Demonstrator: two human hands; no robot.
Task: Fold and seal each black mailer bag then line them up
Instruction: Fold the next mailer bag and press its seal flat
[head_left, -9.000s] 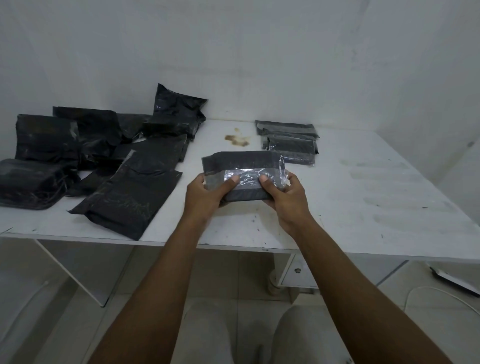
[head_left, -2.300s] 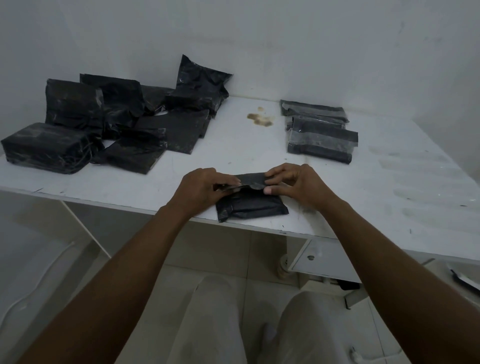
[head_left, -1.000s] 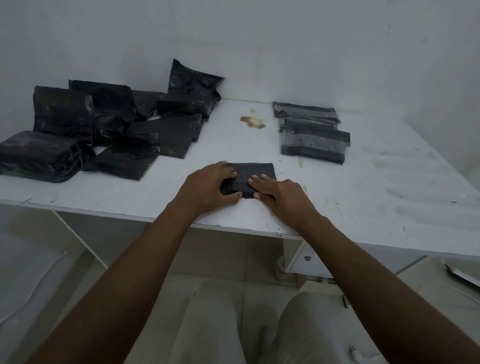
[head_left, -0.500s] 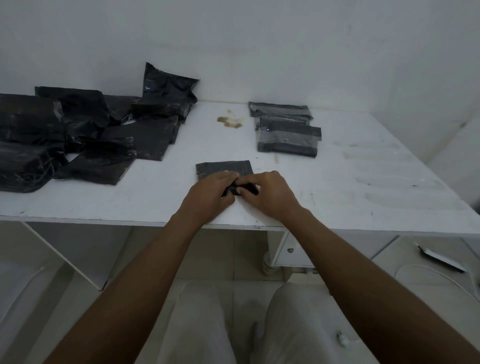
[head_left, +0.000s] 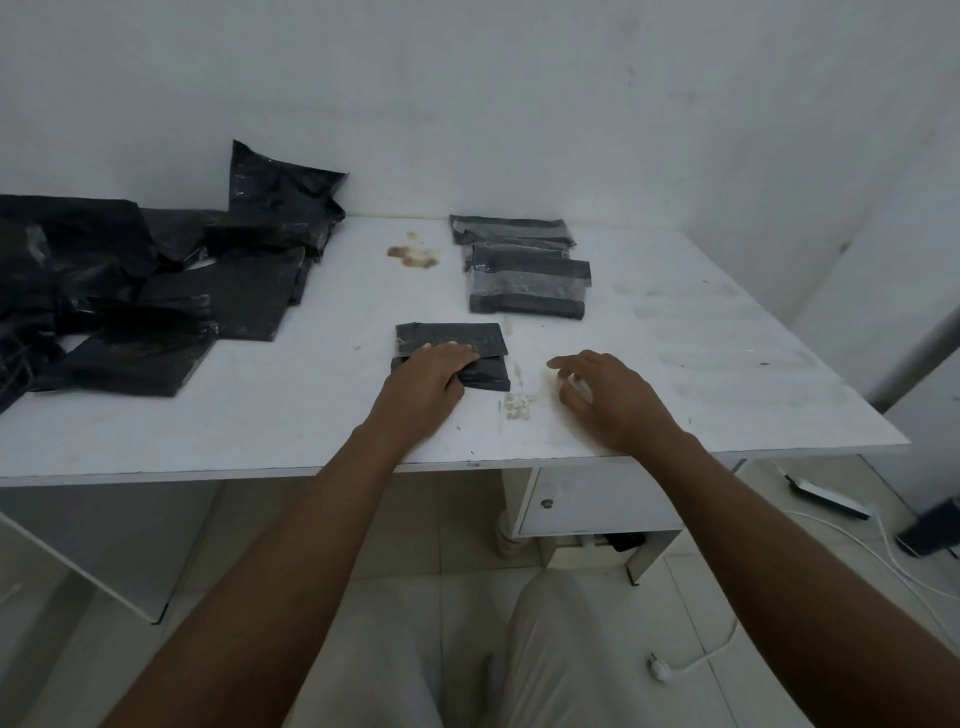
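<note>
Left hand (head_left: 426, 384) flat, palm down, fingers spread on folded black mailer bag (head_left: 451, 353); pressing, not gripping. Bag lies on white surface (head_left: 701, 364), near front edge, middle. Right hand (head_left: 608, 395) apart from bag, fingers loosely curled, hovering or resting on surface, hard to tell; holds nothing. Sealed bags (head_left: 524, 270) lined up behind. Loose black bags (head_left: 156, 291) heaped far left.
</note>
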